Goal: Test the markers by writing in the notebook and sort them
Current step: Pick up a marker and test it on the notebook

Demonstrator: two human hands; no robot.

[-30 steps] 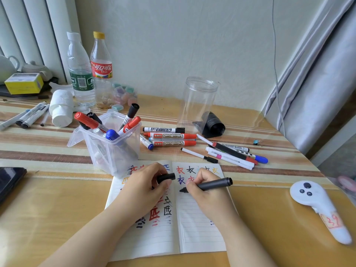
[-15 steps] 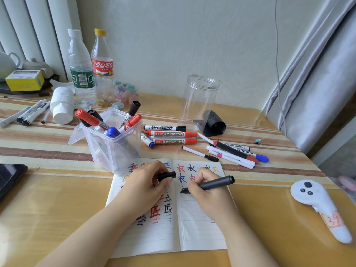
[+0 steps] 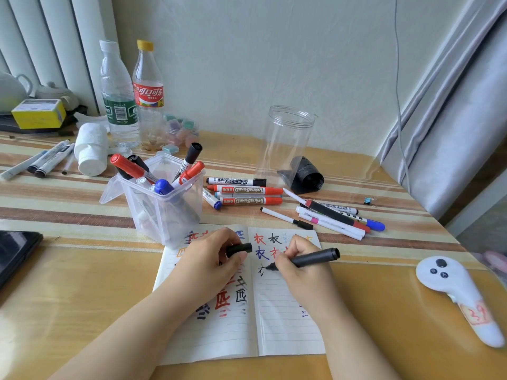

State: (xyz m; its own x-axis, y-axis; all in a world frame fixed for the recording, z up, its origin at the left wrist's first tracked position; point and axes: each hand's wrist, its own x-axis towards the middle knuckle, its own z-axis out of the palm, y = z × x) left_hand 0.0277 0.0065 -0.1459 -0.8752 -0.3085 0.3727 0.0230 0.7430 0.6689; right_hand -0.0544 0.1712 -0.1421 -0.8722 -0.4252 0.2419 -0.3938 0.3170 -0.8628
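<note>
Along the table's [image 3: 68, 311] far edge I see a water bottle [image 3: 116, 96] and a cola bottle [image 3: 148, 97] standing side by side, a white cup [image 3: 90, 152] lying on its side to their left. Nearer the far left corner sits a yellow box [image 3: 38, 113] by a teapot [image 3: 55, 91]. A dark tablet [image 3: 15, 253] lies at the left edge. A white controller [image 3: 461, 292] lies near the right edge, and a grey curtain [image 3: 452, 119] hangs beyond.

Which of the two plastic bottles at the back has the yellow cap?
The right-hand bottle, with the red label; the bottle beside it has a white cap and green label.
</note>
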